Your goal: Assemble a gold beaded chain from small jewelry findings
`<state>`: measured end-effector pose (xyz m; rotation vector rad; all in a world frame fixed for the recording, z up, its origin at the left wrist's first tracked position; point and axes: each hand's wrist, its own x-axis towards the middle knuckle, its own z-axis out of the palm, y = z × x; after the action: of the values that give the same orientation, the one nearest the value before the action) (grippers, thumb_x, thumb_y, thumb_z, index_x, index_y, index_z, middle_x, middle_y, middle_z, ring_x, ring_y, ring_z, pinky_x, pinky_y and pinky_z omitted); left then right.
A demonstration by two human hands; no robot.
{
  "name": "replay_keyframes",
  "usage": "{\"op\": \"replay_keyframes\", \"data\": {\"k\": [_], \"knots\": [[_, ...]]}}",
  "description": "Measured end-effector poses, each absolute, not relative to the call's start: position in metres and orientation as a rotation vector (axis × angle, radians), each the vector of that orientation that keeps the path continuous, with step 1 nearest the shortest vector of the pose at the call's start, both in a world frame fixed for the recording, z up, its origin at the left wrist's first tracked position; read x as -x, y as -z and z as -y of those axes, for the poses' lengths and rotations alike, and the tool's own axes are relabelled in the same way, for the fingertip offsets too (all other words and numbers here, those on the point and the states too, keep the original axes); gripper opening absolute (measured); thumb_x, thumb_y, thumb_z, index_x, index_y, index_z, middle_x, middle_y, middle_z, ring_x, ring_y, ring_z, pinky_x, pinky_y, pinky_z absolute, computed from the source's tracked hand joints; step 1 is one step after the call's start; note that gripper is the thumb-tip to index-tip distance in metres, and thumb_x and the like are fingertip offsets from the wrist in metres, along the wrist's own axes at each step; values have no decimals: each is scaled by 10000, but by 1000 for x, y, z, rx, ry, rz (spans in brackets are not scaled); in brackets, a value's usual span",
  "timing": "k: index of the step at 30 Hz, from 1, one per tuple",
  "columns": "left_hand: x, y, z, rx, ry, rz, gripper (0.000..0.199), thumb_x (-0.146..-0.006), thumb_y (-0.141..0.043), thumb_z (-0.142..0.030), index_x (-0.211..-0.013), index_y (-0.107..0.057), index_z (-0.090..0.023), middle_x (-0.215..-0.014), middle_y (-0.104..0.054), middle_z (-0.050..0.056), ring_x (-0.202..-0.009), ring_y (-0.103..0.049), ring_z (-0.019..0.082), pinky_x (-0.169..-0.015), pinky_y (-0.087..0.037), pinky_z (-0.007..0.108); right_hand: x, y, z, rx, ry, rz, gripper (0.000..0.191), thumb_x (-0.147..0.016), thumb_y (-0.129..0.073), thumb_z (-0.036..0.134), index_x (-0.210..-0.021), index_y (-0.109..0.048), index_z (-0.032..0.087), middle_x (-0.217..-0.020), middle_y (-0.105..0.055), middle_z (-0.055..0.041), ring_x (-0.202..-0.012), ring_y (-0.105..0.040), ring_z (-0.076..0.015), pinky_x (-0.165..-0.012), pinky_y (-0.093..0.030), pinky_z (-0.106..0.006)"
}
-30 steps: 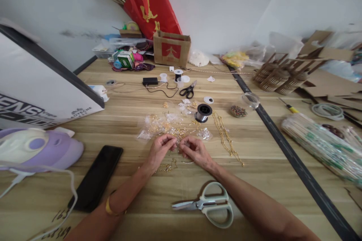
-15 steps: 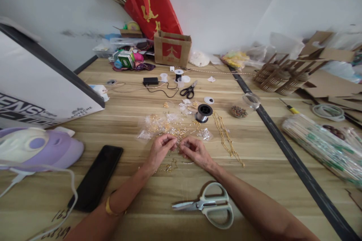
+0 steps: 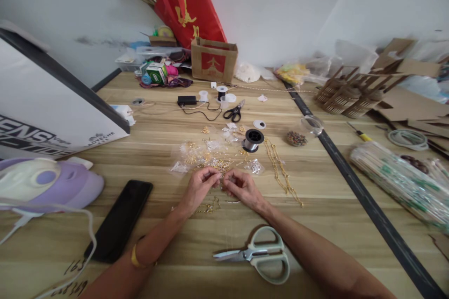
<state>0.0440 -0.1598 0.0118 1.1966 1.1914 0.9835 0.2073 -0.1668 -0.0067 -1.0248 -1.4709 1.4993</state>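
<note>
My left hand (image 3: 199, 187) and my right hand (image 3: 242, 188) meet close together over the table, thumbs and fingers pinched. Whatever lies between the fingertips is too small to make out. Just beyond them spreads a pile of small gold and silver beads (image 3: 220, 164), with clear plastic packets (image 3: 192, 153) behind. A short gold chain (image 3: 210, 206) lies beside my left wrist. Right of my right hand rests a long gold necklace chain (image 3: 280, 170). A spool of silver wire (image 3: 253, 140) stands behind the beads. Pale-handled scissors (image 3: 261, 254) lie between my forearms.
A black phone (image 3: 121, 219) and a purple-and-white appliance (image 3: 52, 182) with a cable are at the left. Farther back are black scissors (image 3: 234, 111) and a paper bag (image 3: 213, 61). At the right, a jar of beads (image 3: 297, 138) lies near a plastic-wrapped bundle of sticks (image 3: 396, 182).
Both hands stay almost where they were, still pinched together. My left fingertips have shifted very slightly; everything else on the table looks the same.
</note>
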Motion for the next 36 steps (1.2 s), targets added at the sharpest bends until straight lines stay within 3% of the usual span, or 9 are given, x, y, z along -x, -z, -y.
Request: {"op": "replay_keyframes", "data": {"k": [36], "knots": [[-46, -14, 163, -1074, -942, -1111, 207, -677, -682, -323, -741, -593, -147, -552, -553, -39, -526, -497, 95, -559, -414, 224, -206, 8, 166, 1030, -1528, 1410, 331, -784, -630, 480, -816, -567, 157, -554, -546, 35, -449, -478, -76, -440, -388, -189]]}}
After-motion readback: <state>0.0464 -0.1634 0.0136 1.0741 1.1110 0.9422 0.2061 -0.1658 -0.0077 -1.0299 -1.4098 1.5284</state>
